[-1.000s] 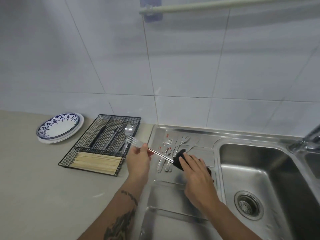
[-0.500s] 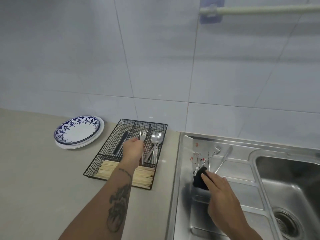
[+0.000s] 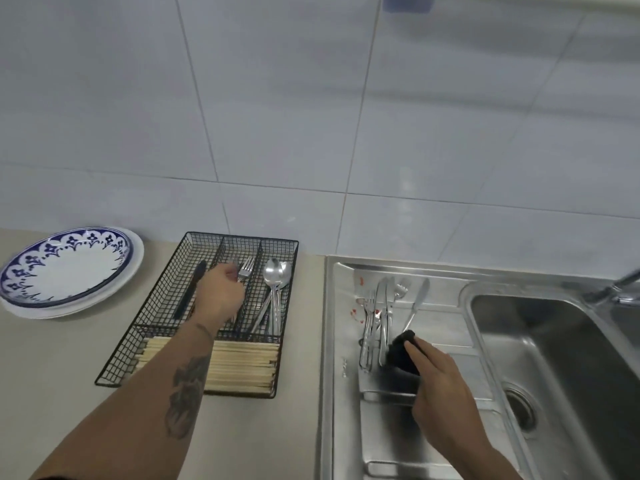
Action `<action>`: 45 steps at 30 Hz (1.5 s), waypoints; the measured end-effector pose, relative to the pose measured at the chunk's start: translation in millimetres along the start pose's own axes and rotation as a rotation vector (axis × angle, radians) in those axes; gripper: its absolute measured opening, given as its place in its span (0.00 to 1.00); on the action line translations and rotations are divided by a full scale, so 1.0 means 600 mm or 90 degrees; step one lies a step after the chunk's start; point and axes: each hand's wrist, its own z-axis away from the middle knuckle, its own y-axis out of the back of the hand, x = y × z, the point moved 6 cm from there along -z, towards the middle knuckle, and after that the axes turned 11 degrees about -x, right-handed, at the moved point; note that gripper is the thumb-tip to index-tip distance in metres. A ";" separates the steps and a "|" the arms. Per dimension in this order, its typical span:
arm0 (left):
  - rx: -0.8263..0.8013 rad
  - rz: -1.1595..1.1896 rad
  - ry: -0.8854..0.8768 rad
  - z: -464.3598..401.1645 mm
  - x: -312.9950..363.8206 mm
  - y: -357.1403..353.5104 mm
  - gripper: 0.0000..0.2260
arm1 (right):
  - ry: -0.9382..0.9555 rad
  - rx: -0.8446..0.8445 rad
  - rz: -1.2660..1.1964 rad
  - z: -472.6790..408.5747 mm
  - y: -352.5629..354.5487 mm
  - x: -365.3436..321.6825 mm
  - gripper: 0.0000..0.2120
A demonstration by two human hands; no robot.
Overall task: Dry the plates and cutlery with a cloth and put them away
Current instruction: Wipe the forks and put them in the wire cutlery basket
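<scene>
My left hand (image 3: 221,294) lies over the middle compartment of the black wire cutlery tray (image 3: 162,306), fingers curled beside a fork (image 3: 246,268) whose tines point to the wall; whether I grip it cannot be told. Spoons (image 3: 275,282) fill the right compartment, a dark utensil (image 3: 190,292) the left, and chopsticks (image 3: 239,367) the front one. Two stacked plates (image 3: 69,268), the upper with a blue pattern, stand left of the tray. My right hand (image 3: 438,393) holds a black cloth (image 3: 401,348) on the steel draining board (image 3: 446,327), touching the forks and knives (image 3: 384,306) that lie there. The sink basin (image 3: 561,358) is at right.
</scene>
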 end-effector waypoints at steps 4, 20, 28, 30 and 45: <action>0.021 -0.089 -0.063 0.028 0.039 -0.028 0.22 | -0.034 0.023 -0.001 -0.002 0.002 0.026 0.34; -0.150 -0.295 -0.176 0.178 0.126 -0.349 0.09 | -0.020 -0.026 -0.116 0.011 -0.018 0.093 0.30; -0.157 -0.267 -0.086 0.178 0.132 -0.352 0.17 | 0.013 -0.035 -0.130 0.005 -0.022 0.098 0.29; -0.160 -0.245 -0.052 0.174 0.132 -0.348 0.18 | 0.029 -0.037 -0.101 0.007 -0.026 0.101 0.29; -0.226 -0.085 -0.050 0.221 0.127 -0.249 0.16 | 0.131 0.079 -0.207 0.003 0.069 0.011 0.25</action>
